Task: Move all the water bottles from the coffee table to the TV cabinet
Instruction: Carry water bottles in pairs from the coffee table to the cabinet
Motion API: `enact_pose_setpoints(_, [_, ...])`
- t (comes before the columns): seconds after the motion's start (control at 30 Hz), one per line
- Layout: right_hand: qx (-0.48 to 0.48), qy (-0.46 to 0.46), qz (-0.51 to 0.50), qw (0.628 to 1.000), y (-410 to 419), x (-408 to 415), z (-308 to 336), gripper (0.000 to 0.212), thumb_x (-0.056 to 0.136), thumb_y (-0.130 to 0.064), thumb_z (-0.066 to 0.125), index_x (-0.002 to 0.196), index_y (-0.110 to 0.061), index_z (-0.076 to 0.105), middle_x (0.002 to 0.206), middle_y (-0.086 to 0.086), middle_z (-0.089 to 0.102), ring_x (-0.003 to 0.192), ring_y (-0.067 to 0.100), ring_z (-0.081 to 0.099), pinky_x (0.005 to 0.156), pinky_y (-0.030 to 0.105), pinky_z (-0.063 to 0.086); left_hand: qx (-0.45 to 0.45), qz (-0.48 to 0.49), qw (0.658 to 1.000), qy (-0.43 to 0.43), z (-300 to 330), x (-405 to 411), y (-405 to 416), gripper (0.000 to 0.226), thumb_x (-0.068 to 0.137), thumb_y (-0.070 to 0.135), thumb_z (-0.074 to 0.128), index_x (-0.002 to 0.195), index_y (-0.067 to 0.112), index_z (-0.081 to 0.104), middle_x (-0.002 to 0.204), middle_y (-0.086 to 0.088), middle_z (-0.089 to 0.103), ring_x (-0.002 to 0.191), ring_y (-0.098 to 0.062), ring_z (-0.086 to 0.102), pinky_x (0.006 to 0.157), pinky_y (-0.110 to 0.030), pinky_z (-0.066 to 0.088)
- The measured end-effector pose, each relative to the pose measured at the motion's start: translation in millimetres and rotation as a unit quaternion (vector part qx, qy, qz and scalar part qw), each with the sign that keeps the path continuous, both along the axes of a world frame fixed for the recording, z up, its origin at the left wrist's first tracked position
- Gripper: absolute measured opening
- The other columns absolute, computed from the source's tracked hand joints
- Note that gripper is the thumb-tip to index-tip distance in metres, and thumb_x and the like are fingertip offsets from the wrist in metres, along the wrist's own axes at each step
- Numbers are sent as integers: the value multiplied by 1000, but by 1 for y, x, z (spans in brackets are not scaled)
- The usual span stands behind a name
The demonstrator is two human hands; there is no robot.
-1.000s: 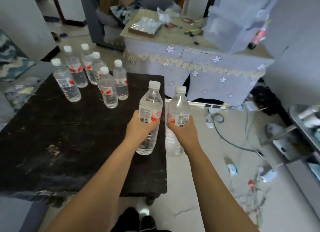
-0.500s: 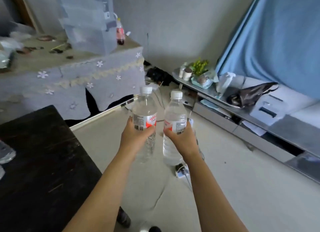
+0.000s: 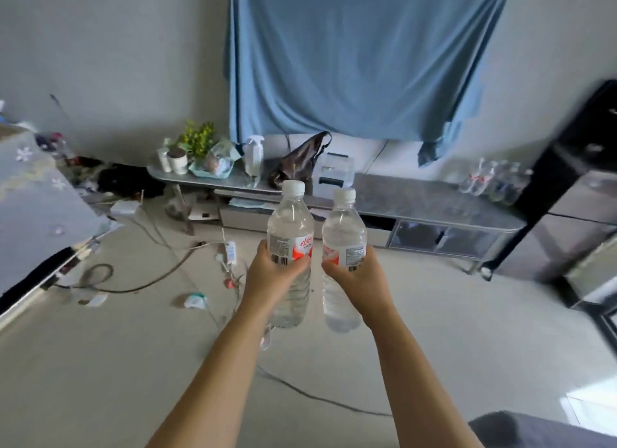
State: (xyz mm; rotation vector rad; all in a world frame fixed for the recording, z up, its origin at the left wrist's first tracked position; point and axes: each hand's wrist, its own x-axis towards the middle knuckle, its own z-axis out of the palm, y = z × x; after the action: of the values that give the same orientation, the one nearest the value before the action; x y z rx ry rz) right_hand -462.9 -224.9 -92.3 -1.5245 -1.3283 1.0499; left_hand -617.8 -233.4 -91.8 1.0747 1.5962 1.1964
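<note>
My left hand (image 3: 272, 280) grips a clear water bottle (image 3: 291, 220) with a white cap and red label, held upright in front of me. Beside it, my right hand (image 3: 362, 282) grips a second clear water bottle (image 3: 344, 227), also upright. Both bottles hang in the air above the floor, almost touching. Straight ahead runs the low grey TV cabinet (image 3: 427, 197) along the wall. Several water bottles (image 3: 490, 180) stand at its right end. The coffee table is out of view.
On the cabinet's left end sit a plant (image 3: 197, 140), cups, a spray bottle (image 3: 253, 155), a dark bag (image 3: 300, 160) and a white box (image 3: 335, 173). Cables and a power strip (image 3: 230, 252) lie on the floor. A cloth-covered table (image 3: 36, 193) is left, dark furniture (image 3: 574, 187) right.
The view has swung right from the coffee table to face the TV cabinet. Both hands keep their bottles, carried along with the turn.
</note>
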Motion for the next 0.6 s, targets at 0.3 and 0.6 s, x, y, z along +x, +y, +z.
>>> enact_pose_setpoints(0.3, [9, 3, -151, 988, 62, 176, -9, 41, 74, -23, 76, 110, -20, 58, 92, -2, 72, 85, 15, 70, 78, 35, 57, 6, -165, 986, -5, -9, 166, 100, 55, 67, 38, 79, 117, 29, 57, 102, 9, 70, 94, -11, 67, 74, -26, 51])
enact_pose_setpoints(0.6, [30, -11, -247, 968, 147, 274, -21, 45, 69, -33, 76, 107, -16, 61, 89, 0, 72, 82, 14, 71, 77, 36, 59, 31, -280, 960, 1, -11, 270, 216, 53, 70, 35, 80, 117, 29, 58, 103, 10, 71, 94, -11, 67, 85, -35, 54])
